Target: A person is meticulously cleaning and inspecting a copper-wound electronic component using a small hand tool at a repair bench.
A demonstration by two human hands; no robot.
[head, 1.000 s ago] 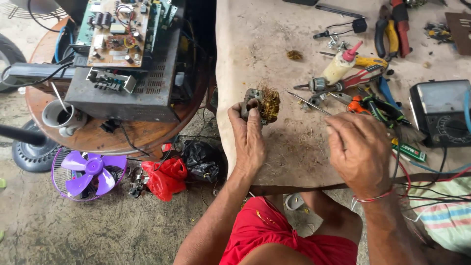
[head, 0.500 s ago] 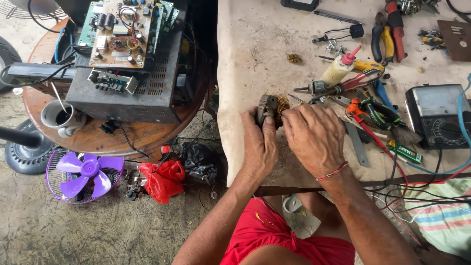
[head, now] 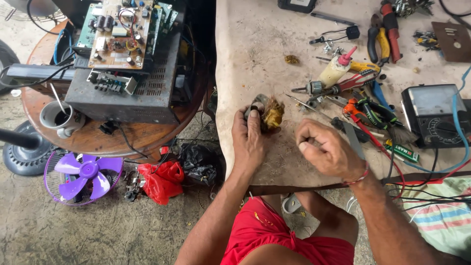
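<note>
The left hand point(head: 250, 140) grips a small motor part with yellowish copper winding point(head: 268, 113), pressed on the table point(head: 255, 44) at mid-frame. Just right of it, the right hand point(head: 326, 152) is curled into a loose fist; whether it pinches anything cannot be told. Further right lie screwdrivers point(head: 338, 88), pliers point(head: 380, 41) and a multimeter point(head: 434, 115). At upper left sits a circuit board point(head: 120, 29).

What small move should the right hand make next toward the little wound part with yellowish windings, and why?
Probably bring the right hand back to the small motor part with yellowish windings. The left hand holds that part on the worn beige worktop, while the right hand hangs closed just beside it, touching nothing that can be seen.
</note>
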